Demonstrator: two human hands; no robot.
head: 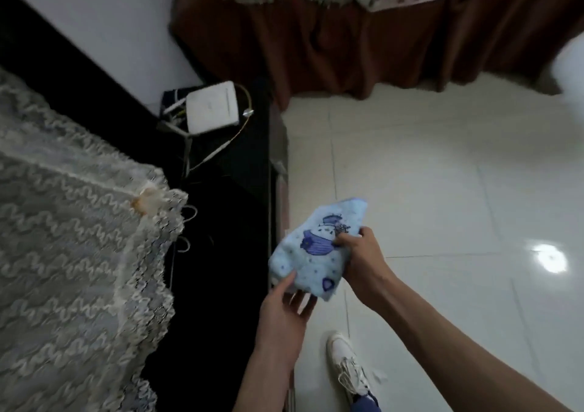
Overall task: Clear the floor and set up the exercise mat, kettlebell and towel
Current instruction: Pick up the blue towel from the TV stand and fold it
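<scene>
From our head view, we hold the light blue towel in the air above the white tiled floor, just beside the dark cabinet. Our right hand pinches its upper right edge with thumb and fingers closed on the cloth; our left hand supports it from below, fingers loosely spread, thumb on top. Its long axis runs from lower left up to the right, between both hands. It bears a blue cartoon print; we can read no writing.
</scene>
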